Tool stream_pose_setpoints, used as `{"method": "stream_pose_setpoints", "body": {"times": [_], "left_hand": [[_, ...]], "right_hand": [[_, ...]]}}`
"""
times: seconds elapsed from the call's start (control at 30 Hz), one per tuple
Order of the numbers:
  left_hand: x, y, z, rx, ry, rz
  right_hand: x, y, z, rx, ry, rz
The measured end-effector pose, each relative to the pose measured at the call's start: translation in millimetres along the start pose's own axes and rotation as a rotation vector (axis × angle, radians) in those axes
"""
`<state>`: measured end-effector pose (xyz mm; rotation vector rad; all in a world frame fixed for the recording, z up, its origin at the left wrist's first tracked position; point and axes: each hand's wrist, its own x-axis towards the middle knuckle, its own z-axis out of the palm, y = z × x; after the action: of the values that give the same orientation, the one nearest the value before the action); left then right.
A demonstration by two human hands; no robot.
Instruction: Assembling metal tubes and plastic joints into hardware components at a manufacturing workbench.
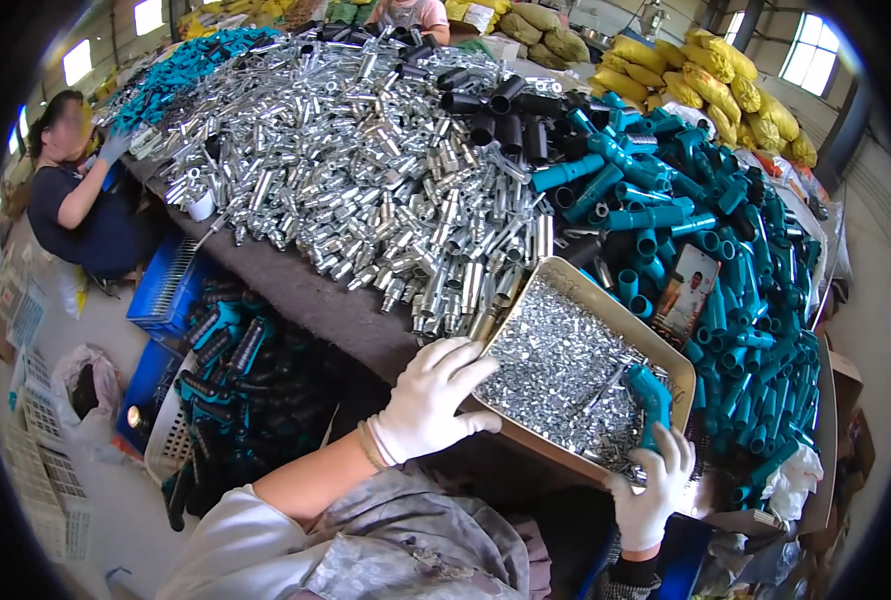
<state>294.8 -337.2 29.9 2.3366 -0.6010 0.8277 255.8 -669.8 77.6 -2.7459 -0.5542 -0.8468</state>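
My left hand (433, 398), in a white glove, is open with fingers spread beside the near left corner of a shallow cream tray (512, 430). The tray holds many small shiny metal pieces (555, 360). At its right side, a bent teal plastic tube-shaped part (650, 398) is tilted over the metal bits. My right hand (655, 492), also gloved, has its fingers curled at the lower end of that part and appears to grip it. A thin screwdriver-like rod (605, 388) lies among the bits.
Silvery metal fittings (335, 170) are heaped beyond the tray, with black sleeves (505, 130) behind. Teal tube parts (655, 215) pile up at right, a phone (687, 292) among them. Black-and-teal parts fill a crate (170, 425) below left. A co-worker (80, 190) sits at far left.
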Motion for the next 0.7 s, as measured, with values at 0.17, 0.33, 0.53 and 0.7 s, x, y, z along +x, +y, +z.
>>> {"method": "stream_pose_setpoints", "body": {"times": [0.17, 0.33, 0.53, 0.7], "left_hand": [[-4, -9, -12, -0.038, -0.034, -0.028], [-8, -24, -32, -0.024, 0.063, -0.22], [16, -9, -23, 0.191, -0.188, -0.182], [28, -28, -14, 0.142, -0.232, -0.168]], "right_hand": [[-24, 3, 6, -0.047, 0.058, 0.062], [-18, -10, 1, -0.051, 0.107, 0.046], [9, -78, 4, 0.404, 0.177, -0.035], [11, -145, 31, 1.22, -0.287, 0.059]]}}
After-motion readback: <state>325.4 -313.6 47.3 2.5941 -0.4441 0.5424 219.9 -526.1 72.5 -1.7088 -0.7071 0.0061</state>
